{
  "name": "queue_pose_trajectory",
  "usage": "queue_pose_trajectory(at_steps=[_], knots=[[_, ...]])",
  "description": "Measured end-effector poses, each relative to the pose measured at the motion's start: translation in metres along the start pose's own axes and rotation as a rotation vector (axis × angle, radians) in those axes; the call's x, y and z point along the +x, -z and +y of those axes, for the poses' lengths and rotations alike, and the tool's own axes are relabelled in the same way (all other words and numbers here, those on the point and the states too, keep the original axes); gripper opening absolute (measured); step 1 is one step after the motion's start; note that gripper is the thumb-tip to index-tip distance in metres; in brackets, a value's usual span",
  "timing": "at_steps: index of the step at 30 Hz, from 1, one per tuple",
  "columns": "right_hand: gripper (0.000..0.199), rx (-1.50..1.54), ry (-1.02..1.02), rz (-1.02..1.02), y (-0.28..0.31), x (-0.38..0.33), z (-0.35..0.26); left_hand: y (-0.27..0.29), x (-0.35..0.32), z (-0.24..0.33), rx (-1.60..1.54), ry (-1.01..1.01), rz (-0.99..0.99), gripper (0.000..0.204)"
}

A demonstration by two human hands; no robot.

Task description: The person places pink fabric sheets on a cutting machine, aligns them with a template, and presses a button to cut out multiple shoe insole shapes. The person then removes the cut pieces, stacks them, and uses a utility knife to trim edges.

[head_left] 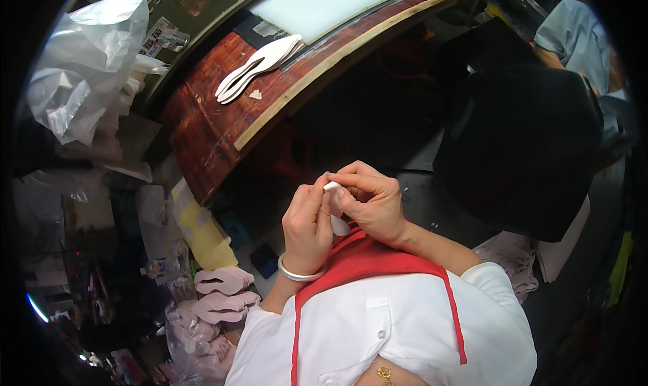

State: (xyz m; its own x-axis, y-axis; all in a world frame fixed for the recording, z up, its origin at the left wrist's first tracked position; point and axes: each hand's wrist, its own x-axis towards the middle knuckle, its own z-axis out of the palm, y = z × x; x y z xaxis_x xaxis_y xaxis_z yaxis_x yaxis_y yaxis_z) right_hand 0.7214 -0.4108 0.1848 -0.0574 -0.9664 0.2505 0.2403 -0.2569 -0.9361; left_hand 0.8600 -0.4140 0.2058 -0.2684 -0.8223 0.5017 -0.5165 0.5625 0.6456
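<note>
Close in front of my red apron, both hands meet on a small white piece (pixel 335 207) that looks like soft sheet material. My left hand (pixel 307 225), with a silver bangle at the wrist, pinches it from the left. Thumb and fingers of my right hand (pixel 371 200) are closed on its upper end. Part of the piece hangs below the fingertips; my fingers hide the rest, so its full shape cannot be made out. Beyond my hands, a stack of white U-shaped cut pieces (pixel 260 69) lies on the reddish-brown wooden table (pixel 196 126).
A white board (pixel 331 8) lies on the table's far part. Clear plastic bags (pixel 91 62) hang at the left. Pinkish cut pieces (pixel 226 305) are stacked low on the left. At the right stands a black chair (pixel 520 143), with a person in grey-blue clothing (pixel 580 38) behind it.
</note>
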Motion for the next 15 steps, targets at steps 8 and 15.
queue_pose_trajectory(at_steps=[8,15], knots=[[0.019,-0.024,-0.002,-0.01,0.0001,-0.0001,0.0007,0.0014,0.0,-0.0013,-0.056,0.05,-0.025,0.024],[0.021,0.026,-0.03,-0.025,0.0018,0.0026,0.0034,0.0018,0.0014,-0.0054,-0.048,0.057,-0.031,0.025]])
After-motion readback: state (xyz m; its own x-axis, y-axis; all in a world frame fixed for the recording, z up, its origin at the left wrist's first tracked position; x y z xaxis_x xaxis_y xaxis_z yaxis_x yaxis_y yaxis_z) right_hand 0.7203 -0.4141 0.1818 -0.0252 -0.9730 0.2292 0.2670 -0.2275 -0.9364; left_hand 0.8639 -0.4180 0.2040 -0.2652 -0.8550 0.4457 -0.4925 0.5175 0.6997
